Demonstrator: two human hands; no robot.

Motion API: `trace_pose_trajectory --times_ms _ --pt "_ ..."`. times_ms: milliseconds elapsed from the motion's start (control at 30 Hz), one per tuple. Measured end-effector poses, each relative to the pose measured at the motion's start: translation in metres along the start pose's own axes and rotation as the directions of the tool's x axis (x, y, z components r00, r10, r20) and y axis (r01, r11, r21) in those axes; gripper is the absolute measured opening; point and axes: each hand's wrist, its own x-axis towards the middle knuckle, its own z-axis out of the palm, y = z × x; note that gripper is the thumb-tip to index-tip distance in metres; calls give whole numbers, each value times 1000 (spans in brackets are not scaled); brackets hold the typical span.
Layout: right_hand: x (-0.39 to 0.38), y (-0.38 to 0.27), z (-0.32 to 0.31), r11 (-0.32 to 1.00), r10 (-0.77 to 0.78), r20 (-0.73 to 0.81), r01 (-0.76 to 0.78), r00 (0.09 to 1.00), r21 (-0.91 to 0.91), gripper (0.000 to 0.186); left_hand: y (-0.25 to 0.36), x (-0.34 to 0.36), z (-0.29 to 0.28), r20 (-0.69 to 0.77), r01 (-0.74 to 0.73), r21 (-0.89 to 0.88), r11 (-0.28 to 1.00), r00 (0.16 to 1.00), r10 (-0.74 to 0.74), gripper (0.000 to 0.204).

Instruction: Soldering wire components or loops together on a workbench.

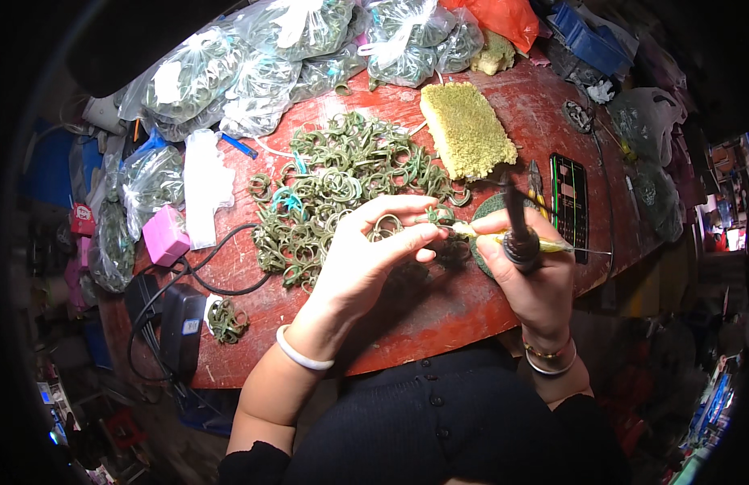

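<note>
Closest to the camera stands a black shaft with rounded end (521, 252), in front of the right hand (544, 287); whether this hand holds it, I cannot tell. The right grip is closed around a slender yellow tool (555, 245), whose thin metal end points toward three o'clock. At nine o'clock from it, the left hand (354, 252) pinches a small green piece (441, 217) in its fingertips, above the red tabletop (439, 319). The step in hand seems to be fine work on this piece; I judge that the next move calls for steady left fingertips and only small motion of the tool. Between nine and ten o'clock from the piece lies a heap of green rings (342, 190); at eleven o'clock from the right hand, a yellow sponge (467, 133).
</note>
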Motion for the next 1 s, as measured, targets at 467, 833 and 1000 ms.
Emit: trace_pose_trajectory --times_ms 467,833,1000 --pt "5 2 3 960 -208 103 224 973 -170 24 -1 -1 0 -22 -50 74 996 998 52 33" --pt "7 4 -1 959 -219 108 234 970 -161 18 0 -1 0 -49 -13 118 993 999 19 31" --pt "-1 3 -4 993 -108 -58 105 992 -59 15 6 0 -3 -8 46 -155 987 999 -48 35"
